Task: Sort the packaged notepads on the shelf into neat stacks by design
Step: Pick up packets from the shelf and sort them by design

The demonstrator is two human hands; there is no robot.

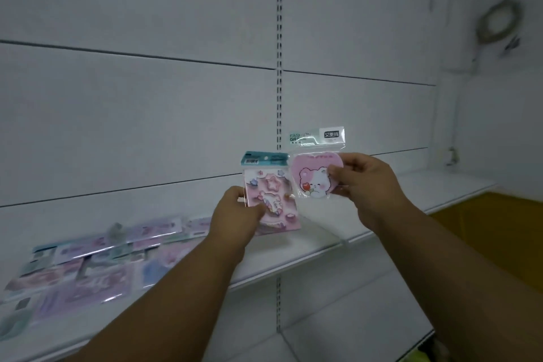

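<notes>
My left hand (pixel 235 214) pinches a rectangular pink notepad pack (pixel 271 191) with stars and a teal header, held upright above the white shelf (pixel 293 256). My right hand (pixel 364 182) pinches a heart-shaped pink notepad pack (pixel 311 178) printed with a white bear, its clear bag and header card standing up beside the first pack. The two packs are side by side, almost touching. A loose spread of several packaged notepads (pixel 88 267) in purple, pink and teal lies on the shelf at the left, overlapping and blurred.
White back panels with a slotted upright (pixel 279 67) run behind the shelf. A lower shelf (pixel 338 329) shows below. The shelf continues right to a wall corner, with a yellow-brown surface (pixel 499 229) beyond it.
</notes>
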